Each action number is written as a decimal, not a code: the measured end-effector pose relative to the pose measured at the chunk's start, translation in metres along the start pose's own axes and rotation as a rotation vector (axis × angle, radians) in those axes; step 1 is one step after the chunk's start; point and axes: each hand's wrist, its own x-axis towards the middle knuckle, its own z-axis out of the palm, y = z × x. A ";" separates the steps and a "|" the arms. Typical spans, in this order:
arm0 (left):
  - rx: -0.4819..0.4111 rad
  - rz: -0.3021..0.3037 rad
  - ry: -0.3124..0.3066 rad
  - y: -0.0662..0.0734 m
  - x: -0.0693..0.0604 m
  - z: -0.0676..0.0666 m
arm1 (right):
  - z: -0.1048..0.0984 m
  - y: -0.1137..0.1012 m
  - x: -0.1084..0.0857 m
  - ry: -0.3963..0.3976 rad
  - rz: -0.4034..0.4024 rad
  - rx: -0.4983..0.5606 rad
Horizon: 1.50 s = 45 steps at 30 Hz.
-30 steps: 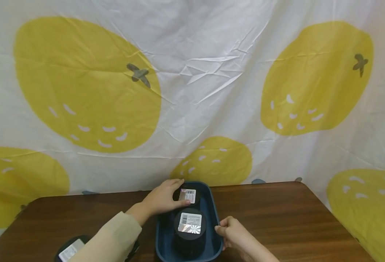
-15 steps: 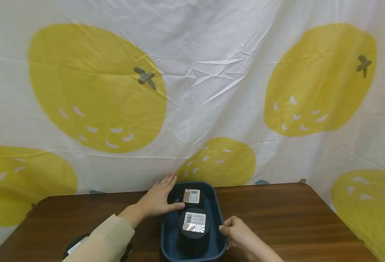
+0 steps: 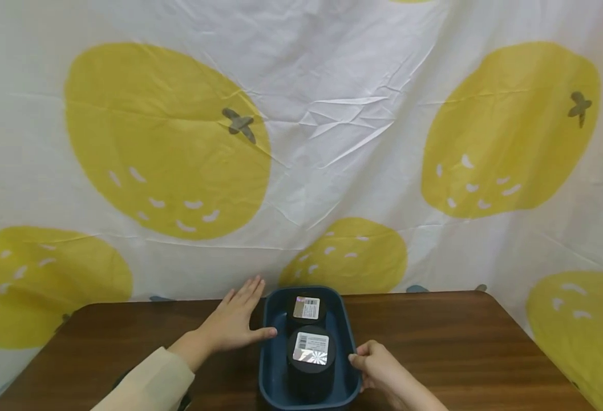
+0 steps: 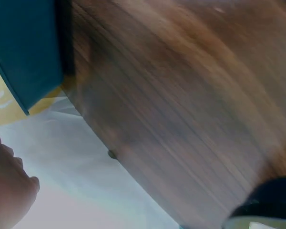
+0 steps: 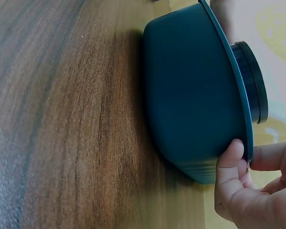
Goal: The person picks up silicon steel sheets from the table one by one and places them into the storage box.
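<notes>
A dark blue plastic bin [image 3: 276, 374] stands on the table, with two black lidded jars inside. The rear jar [image 3: 306, 308] and the front jar [image 3: 311, 352] both carry white barcode labels on top. My right hand [image 3: 380, 368] pinches the bin's right rim between thumb and fingers, as the right wrist view also shows on the bin's outer wall [image 5: 195, 86]. My left hand [image 3: 231, 326] is spread just left of the bin, its thumb by the left rim; whether it touches cannot be told. It holds nothing.
The brown wooden table [image 3: 434, 342] meets a hanging cloth [image 3: 332, 142] printed with yellow fruit. A further dark round object [image 4: 271, 198] sits at the lower right of the left wrist view, mostly hidden behind the left sleeve [image 3: 152, 382] in the head view.
My left hand has let go of the rear jar and drawn left out of the bin, fingers spreading. My right hand has kept its hold on the rim. The head view has shifted slightly.
</notes>
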 end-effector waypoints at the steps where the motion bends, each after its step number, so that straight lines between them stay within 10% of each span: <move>1: 0.019 0.000 0.006 -0.002 -0.002 0.000 | 0.000 0.000 0.000 0.000 0.002 -0.001; 20: 0.097 -0.045 0.128 -0.027 -0.041 -0.003 | 0.000 0.002 0.001 -0.020 -0.018 0.026; 45: 0.028 -0.120 0.099 -0.052 -0.096 -0.020 | 0.000 0.001 0.002 -0.031 -0.016 0.034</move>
